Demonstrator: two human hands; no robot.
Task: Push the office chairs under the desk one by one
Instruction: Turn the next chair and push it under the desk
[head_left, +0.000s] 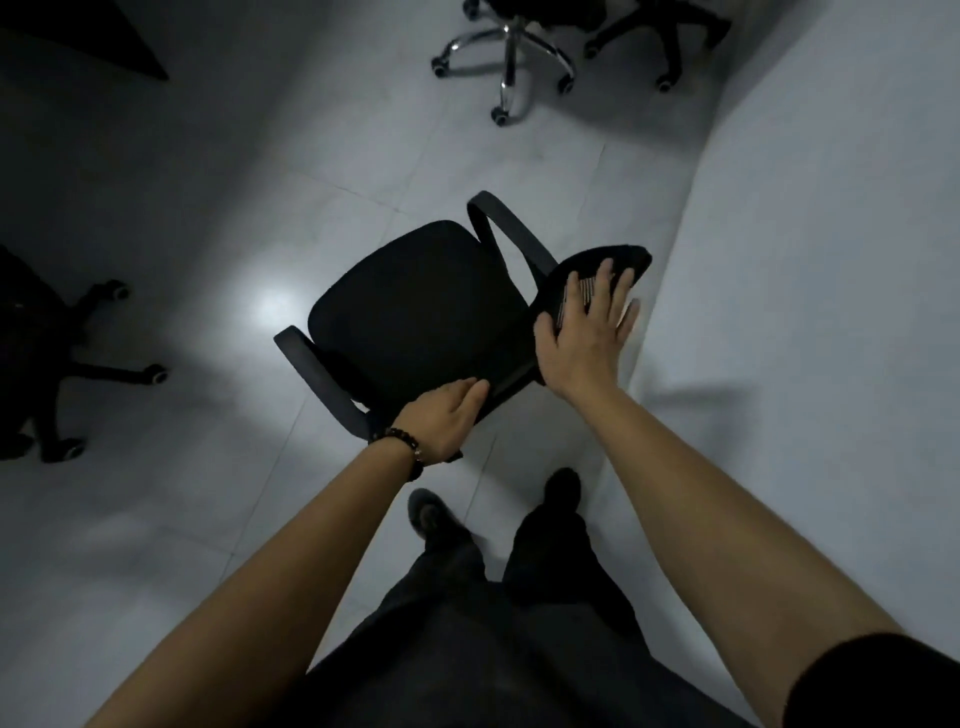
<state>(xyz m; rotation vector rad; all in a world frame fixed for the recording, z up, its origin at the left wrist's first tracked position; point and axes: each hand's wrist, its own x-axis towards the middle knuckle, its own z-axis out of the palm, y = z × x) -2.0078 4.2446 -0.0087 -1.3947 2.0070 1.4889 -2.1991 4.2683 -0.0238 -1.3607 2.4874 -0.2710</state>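
— Well, where's the black office chair (415, 306)?
— On the tiled floor (208, 493), just beside the white desk (805, 260).
— Hands?
— Right hand (584, 332) flat, fingers spread on the backrest; left hand (441, 421) curled over its lower edge. No readable writing.

**Count of the things in view**

There are four office chairs, at least in part. One black chair (415, 312) stands in the middle, with two armrests, one (322, 384) at the left and one (511, 234) at the far side. One chair with a chrome base (506, 57) is at the top, and beside it one chair with a black base (670, 41). A fourth chair (47, 358) is at the left edge.

Two hands are seen: the left hand (441, 421) and the right hand (584, 332). One bead bracelet (402, 441) is on the left wrist. Two shoes show, one (428, 517) left and one (561, 488) right. One light desk surface (805, 260) is at the right.
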